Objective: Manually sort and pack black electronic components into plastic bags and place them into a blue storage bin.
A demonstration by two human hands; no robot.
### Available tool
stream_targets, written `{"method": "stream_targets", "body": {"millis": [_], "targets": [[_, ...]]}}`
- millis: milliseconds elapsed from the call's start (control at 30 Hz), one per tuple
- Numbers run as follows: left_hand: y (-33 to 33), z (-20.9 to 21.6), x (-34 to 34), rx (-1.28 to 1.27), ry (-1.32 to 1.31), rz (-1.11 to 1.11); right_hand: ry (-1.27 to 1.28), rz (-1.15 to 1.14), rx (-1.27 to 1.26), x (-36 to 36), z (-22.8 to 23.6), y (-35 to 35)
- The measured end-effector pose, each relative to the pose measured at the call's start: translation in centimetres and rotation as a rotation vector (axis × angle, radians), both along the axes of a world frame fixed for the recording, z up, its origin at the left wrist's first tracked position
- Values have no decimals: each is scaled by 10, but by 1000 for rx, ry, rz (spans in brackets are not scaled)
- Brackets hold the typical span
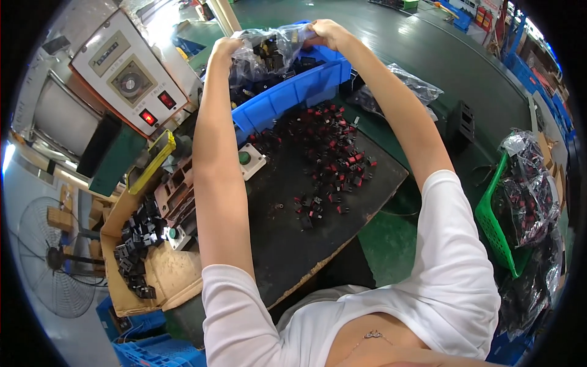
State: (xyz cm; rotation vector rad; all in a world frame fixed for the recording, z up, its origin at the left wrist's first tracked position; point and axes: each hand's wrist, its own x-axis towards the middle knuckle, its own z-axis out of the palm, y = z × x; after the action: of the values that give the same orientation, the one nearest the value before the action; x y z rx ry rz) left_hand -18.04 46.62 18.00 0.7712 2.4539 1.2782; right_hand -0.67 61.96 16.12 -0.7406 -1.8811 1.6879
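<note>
Both my arms reach to the far side of the bench. A clear plastic bag (262, 61) with small black parts in it is stretched between my hands, over a blue bin (293, 95). My left hand (227, 48) grips the bag's left edge, and my right hand (326, 35) pinches its right edge. More black parts lie in the bin under the bag. In front of the bin, a loose pile of small black and red rocker switches (333, 147) spreads over the dark bench top (275, 232).
At left stands a white control box (131, 70) with a dial and red switches, above a press fixture with green buttons (244, 158). A cardboard box (177, 269) holds black parts. A green basket (489, 214) with bagged parts is at right, past a dark conveyor (465, 79).
</note>
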Motion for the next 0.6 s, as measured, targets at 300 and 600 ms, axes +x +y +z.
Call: {"method": "stream_targets", "body": {"millis": [300,600], "targets": [[12,17,22,990,397,21,677,326,-360,-90,25,102],[-21,21,59,878,818,-61,824,386,-834,-115,24,44]]}}
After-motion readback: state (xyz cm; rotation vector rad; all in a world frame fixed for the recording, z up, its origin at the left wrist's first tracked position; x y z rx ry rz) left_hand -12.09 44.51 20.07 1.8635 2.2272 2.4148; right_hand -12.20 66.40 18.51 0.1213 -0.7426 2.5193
